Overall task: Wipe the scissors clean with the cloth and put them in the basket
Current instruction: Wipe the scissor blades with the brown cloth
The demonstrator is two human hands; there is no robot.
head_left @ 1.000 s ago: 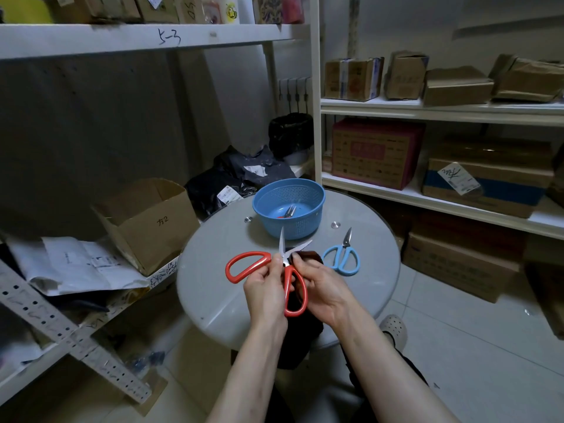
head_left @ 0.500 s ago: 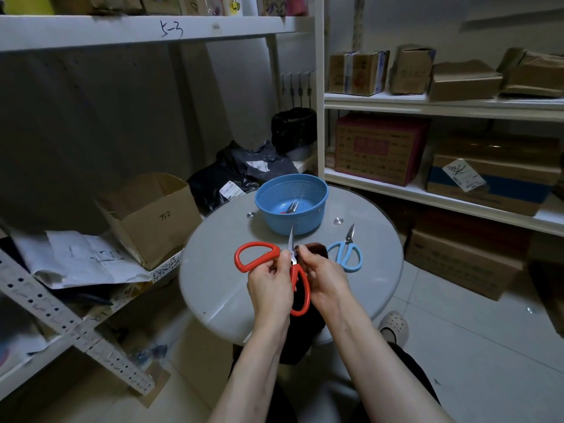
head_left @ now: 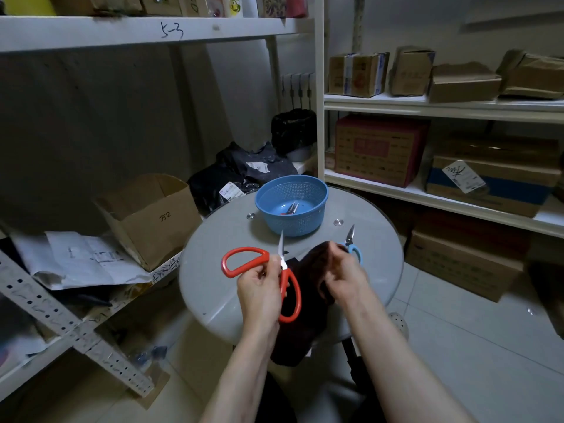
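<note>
My left hand (head_left: 259, 293) grips the red-handled scissors (head_left: 244, 261) near the pivot, blade pointing up, above the round grey table (head_left: 219, 239). My right hand (head_left: 343, 274) pinches a dark cloth (head_left: 305, 315) that hangs down over the table's front edge. Small blue-handled scissors (head_left: 354, 248) lie on the table just behind my right hand, partly hidden by it. The blue basket (head_left: 291, 204) stands at the table's far side with another pair of scissors (head_left: 291, 208) inside.
An open cardboard box (head_left: 149, 215) and loose papers (head_left: 79, 257) sit on the low shelf at left. Dark plastic bags (head_left: 241, 172) lie behind the table. Shelves with cardboard boxes (head_left: 378, 151) run along the right wall. Tiled floor (head_left: 473, 340) lies to the right.
My right hand has pulled the cloth off the red scissors' blades, moving right. The blades, spread apart a second ago, now look closed. The left hand kept its hold.
</note>
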